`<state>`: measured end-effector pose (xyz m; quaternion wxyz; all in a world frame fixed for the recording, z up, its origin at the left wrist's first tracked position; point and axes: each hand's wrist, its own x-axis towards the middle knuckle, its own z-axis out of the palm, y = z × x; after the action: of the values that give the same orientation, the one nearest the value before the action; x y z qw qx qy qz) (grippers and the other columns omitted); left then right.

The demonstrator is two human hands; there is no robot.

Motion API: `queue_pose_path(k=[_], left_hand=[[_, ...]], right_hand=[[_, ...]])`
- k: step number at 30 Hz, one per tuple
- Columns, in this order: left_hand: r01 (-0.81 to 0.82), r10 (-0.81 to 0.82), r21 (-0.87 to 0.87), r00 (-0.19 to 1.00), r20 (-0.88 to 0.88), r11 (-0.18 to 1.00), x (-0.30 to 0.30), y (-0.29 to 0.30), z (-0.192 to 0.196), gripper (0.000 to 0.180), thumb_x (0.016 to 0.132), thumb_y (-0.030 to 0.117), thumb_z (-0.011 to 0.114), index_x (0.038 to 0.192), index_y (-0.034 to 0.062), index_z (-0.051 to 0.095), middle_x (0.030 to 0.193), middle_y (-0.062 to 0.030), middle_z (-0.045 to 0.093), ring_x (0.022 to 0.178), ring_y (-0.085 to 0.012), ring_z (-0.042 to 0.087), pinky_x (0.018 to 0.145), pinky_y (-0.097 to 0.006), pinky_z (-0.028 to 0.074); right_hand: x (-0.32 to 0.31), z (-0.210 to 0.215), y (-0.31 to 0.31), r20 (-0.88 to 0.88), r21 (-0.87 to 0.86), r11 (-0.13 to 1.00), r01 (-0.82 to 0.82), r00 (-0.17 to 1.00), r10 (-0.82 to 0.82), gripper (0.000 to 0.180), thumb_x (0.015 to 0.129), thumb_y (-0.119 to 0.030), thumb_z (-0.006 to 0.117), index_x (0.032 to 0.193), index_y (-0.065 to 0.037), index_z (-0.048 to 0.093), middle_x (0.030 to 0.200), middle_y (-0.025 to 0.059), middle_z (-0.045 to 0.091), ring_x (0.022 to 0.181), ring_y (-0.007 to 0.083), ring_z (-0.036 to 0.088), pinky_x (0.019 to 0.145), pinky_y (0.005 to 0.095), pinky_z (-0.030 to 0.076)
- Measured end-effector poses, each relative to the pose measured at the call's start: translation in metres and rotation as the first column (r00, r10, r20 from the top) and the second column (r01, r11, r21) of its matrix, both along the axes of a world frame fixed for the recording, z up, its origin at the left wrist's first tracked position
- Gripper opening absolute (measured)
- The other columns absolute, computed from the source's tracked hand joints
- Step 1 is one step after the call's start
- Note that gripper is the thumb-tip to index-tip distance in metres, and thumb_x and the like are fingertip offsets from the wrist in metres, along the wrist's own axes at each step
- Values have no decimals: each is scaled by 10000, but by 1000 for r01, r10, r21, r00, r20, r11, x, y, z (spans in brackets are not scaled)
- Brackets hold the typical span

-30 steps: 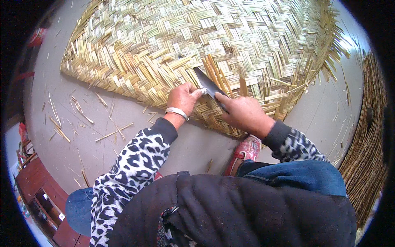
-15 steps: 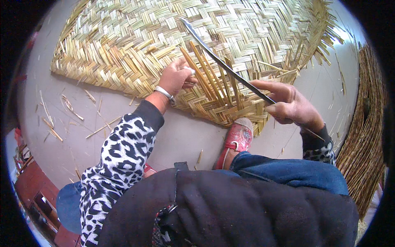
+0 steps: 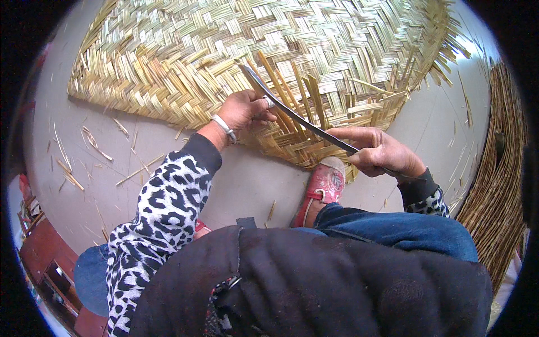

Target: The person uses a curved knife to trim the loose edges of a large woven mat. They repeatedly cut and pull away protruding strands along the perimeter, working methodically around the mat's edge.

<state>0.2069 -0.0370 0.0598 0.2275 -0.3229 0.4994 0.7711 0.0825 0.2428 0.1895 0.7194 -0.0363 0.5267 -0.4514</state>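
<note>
A woven reed mat (image 3: 174, 39) with a herringbone pattern lies across the floor in front of me. Several loose reed strips (image 3: 317, 104) stand up from its near edge. My left hand (image 3: 242, 110), with white tape round a finger or thumb, is closed at the leftmost of these strips and seems to pinch it; the fingertips are partly hidden. My right hand (image 3: 384, 150) grips a long, thin, curved knife (image 3: 306, 122) by its near end, one finger stretched along it. The blade slants up and left across the strips, its tip beside my left hand.
My red shoe (image 3: 325, 182) rests at the mat's near edge. A bundle of long brown stalks (image 3: 497, 168) lies along the right side. Scraps of reed (image 3: 95, 145) litter the grey floor, and reddish-brown furniture (image 3: 48, 247) stands at the lower left.
My right hand has moved left and slightly down with the knife, so the blade lies closer to my left hand. My left hand has shifted slightly right, toward the strips.
</note>
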Motion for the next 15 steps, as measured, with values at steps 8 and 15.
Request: queue_pose_path(k=[8, 15], left_hand=[[-248, 253, -229, 967, -8, 941, -3, 23, -24, 132, 937, 18, 554, 970, -33, 672, 823, -103, 728, 625, -210, 732, 512, -298, 553], [-238, 245, -418, 969, -37, 877, 4, 31, -33, 222, 915, 176, 661, 777, 4, 637, 702, -88, 690, 584, -181, 708, 491, -304, 516]], right_hand=[[5, -4, -11, -11, 64, 997, -51, 999, 52, 633, 872, -72, 597, 1489, -76, 456, 620, -67, 449, 455, 16, 330, 415, 197, 261], [-3, -4, -13, -105, 195, 976, -95, 988, 117, 596, 873, -116, 608, 1461, -117, 507, 684, -53, 484, 496, 25, 370, 435, 192, 305]])
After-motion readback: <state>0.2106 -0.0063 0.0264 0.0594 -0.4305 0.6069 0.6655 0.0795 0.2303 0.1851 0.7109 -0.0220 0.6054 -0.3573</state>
